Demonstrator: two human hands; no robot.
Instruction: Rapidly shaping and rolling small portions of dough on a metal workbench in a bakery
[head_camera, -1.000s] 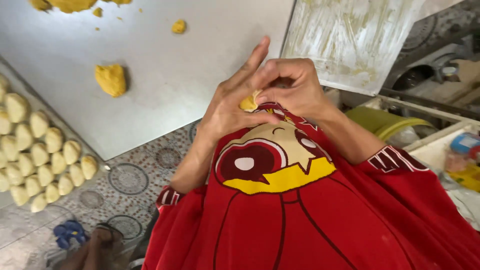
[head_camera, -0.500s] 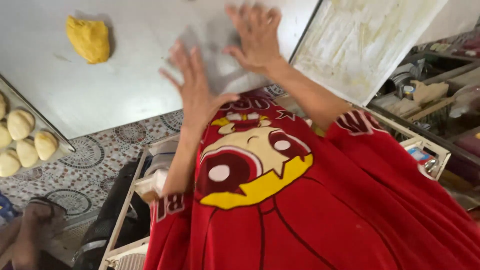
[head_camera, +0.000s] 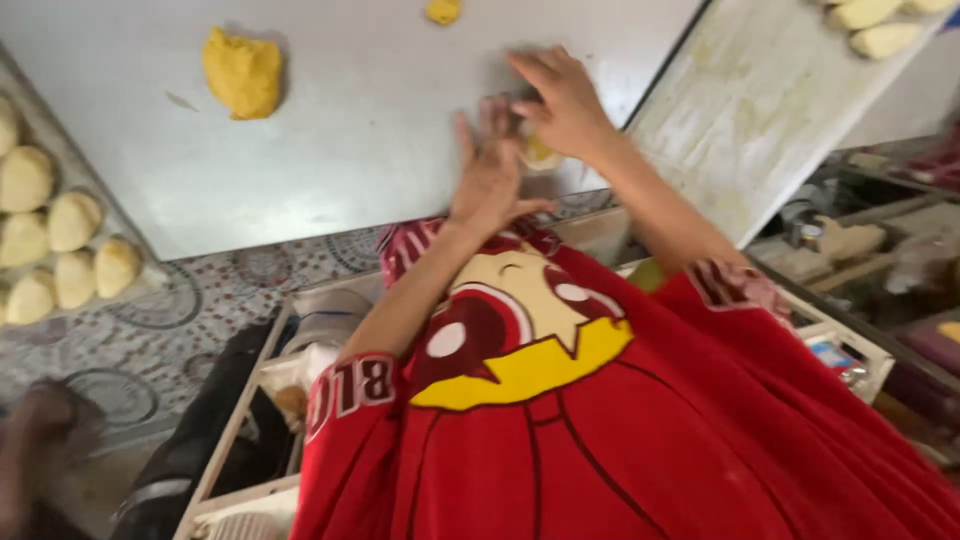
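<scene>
A small pale-yellow piece of dough (head_camera: 540, 153) lies near the front edge of the grey metal table (head_camera: 370, 120). My right hand (head_camera: 562, 100) rests over it with fingers curled, touching its top. My left hand (head_camera: 490, 170) is beside it, fingers spread and blurred, its palm against the dough's left side. A larger lump of yellow dough (head_camera: 243, 72) sits farther left on the table, and a small yellow bit (head_camera: 443, 11) lies at the far edge.
A tray of several shaped pale dough balls (head_camera: 60, 235) stands at the left. A floured board (head_camera: 760, 100) with shaped pieces (head_camera: 875, 25) lies at the right. Below the table are a patterned tile floor (head_camera: 150, 330), a crate (head_camera: 290, 350) and cluttered shelves (head_camera: 860, 250).
One second ago both hands held the small dough piece close to my chest. They have since reached out to the table, and the piece now lies on its surface under them.
</scene>
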